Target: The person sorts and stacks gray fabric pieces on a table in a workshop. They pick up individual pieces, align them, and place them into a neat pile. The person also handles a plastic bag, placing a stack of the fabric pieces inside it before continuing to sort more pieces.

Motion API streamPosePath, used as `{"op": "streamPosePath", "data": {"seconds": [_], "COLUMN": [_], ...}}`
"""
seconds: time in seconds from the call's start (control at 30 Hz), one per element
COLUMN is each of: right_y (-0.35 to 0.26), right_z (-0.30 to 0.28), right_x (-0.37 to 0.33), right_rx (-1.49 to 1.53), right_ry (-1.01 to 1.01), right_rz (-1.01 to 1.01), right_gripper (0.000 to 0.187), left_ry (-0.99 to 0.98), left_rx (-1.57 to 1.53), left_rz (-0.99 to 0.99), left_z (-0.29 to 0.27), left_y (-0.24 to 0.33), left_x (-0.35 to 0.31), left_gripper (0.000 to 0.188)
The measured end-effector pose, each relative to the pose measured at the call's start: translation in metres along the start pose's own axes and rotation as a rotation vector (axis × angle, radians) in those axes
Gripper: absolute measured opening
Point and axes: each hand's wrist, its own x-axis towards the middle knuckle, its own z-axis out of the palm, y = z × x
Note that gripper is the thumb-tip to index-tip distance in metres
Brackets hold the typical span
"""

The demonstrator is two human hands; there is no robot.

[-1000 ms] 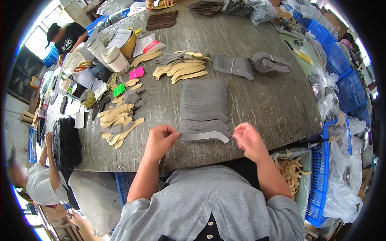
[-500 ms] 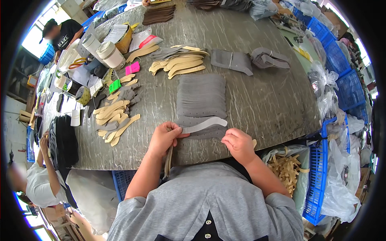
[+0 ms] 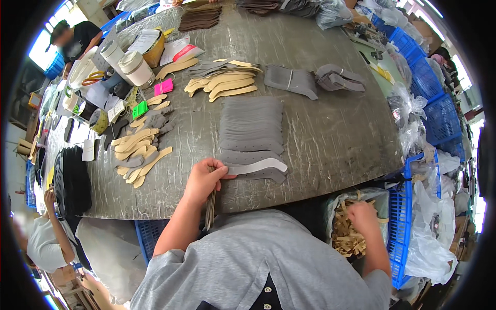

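Note:
My left hand [image 3: 205,178] is closed at the table's near edge, with thumb and fingers pinching one end of a pale grey curved strip [image 3: 261,165]. That strip lies across dark grey curved pieces with small holes [image 3: 268,176]. From the same hand hangs a bundle of thin strips [image 3: 210,211], reaching down toward my shirt. Off to the right, my right hand [image 3: 363,216] is over a lined bin of tan paper strips [image 3: 345,238]. Its fingers curl downward and are mostly hidden. Beyond the left hand spreads an overlapping row of dark grey curved pieces [image 3: 251,121].
Tan and grey curved pieces [image 3: 137,150] lie in a loose heap at left, with another pile [image 3: 222,80] farther back. Tied grey bundles [image 3: 290,80] sit behind the row. A blue crate [image 3: 400,222] stands beside the bin. Other people work at left.
My right hand has left the far end of the pale strip and moved right and down to the bin. The left hand keeps its grip. The view has shifted slightly.

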Motion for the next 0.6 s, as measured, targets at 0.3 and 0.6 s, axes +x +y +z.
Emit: {"op": "streamPosePath", "data": {"seconds": [0.3, 0.6], "right_y": [-0.129, -0.13], "right_z": [0.077, 0.092], "right_x": [0.105, 0.119], "right_rx": [1.101, 0.662], "right_ry": [0.138, 0.261], "right_rz": [-0.249, -0.158], "right_gripper": [0.015, 0.013], "left_ry": [0.064, 0.154], "left_rx": [0.113, 0.521], "left_rz": [0.066, 0.092], "left_z": [0.005, -0.003], "left_y": [0.014, 0.006], "left_x": [-0.017, 0.003], "left_gripper": [0.008, 0.017]}}
